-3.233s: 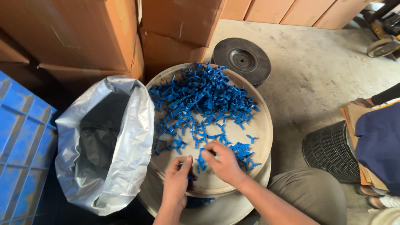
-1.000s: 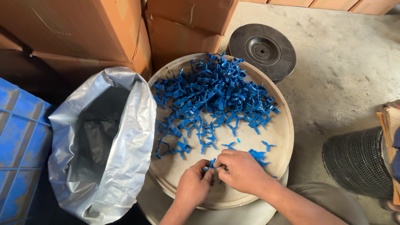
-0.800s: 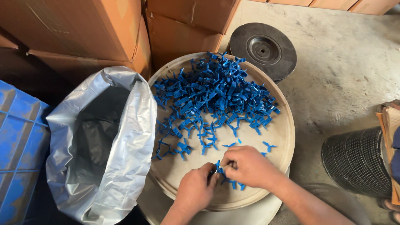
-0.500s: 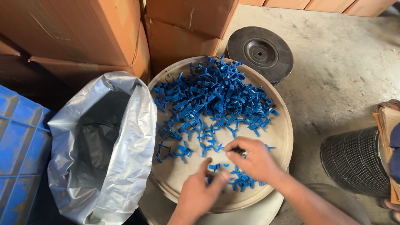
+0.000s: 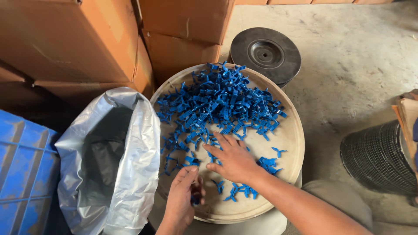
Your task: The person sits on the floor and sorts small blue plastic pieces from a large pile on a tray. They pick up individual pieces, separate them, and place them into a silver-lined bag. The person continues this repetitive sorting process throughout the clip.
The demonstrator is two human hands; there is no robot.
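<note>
Now spread flat over loose blue plastic clips (image 5: 217,102) near the front of the round tray (image 5: 292,143), the right hand (image 5: 233,159), fingers open and reaching toward the heap, gripping nothing visible. Half a second back, pinched on a piece further right; since moved left and opened out, so likely between picks. Cupped beside it at the tray's near rim, the left hand (image 5: 183,202), curled around a few blue clips, though hard to say how many from this angle. Piled thickest at the far half of the tray, with a thin scatter trailing down to the hands and a small cluster just right of the right wrist. Bare tray surface at the near right, open room for sliding pieces about. Pressed against the tray's left rim, a silver plastic bag (image 5: 130,174), mouth open and gaping, close to the left hand. Further left, a blue crate (image 5: 21,174). Behind, cardboard boxes (image 5: 87,43) tight to the tray's far edge, and a black disc (image 5: 265,54) on the concrete floor (image 5: 357,65). Off to the right, a dark mesh basket (image 5: 376,159), well apart.
</note>
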